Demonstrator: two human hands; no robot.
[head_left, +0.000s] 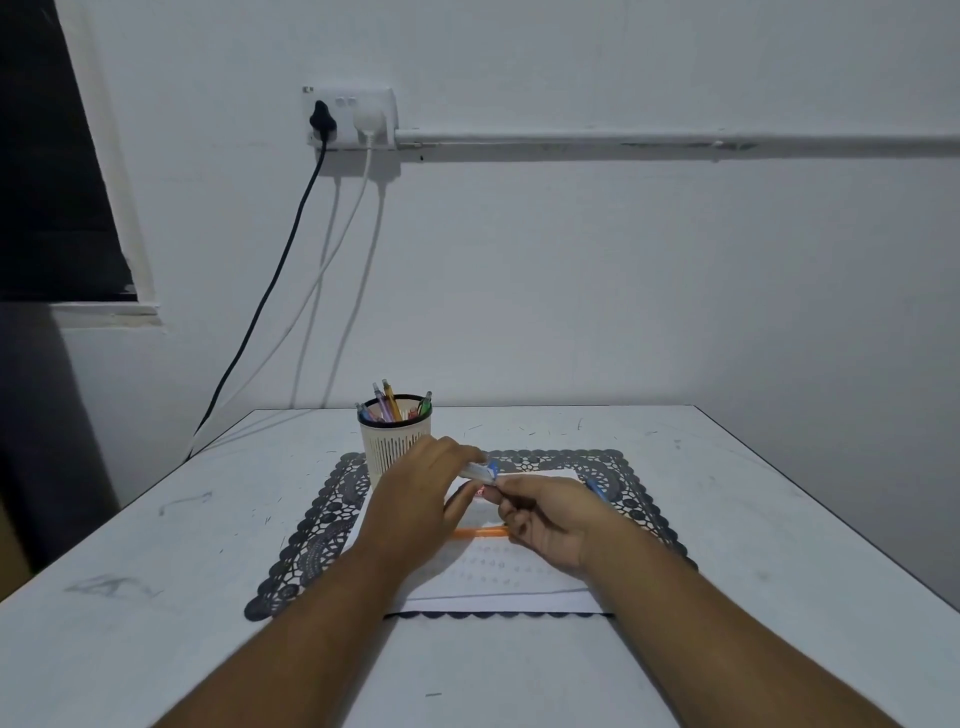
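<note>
My left hand (415, 493) pinches a small clear-and-blue pen cap (480, 472) above a white sheet of paper (493, 582). My right hand (550, 519) grips a blue pen (596, 488), whose end sticks out behind the hand to the right. The two hands meet at their fingertips over the paper. An orange pen (478, 531) lies flat on the sheet between the hands. A white slotted pen holder (396, 441) with several coloured pens stands just behind my left hand.
The paper lies on a dark lace placemat (322, 519) on a white scuffed table (156, 597). A wall socket (348, 117) with a black cable and a white cable hangs on the wall behind. A dark window (47, 182) is at left.
</note>
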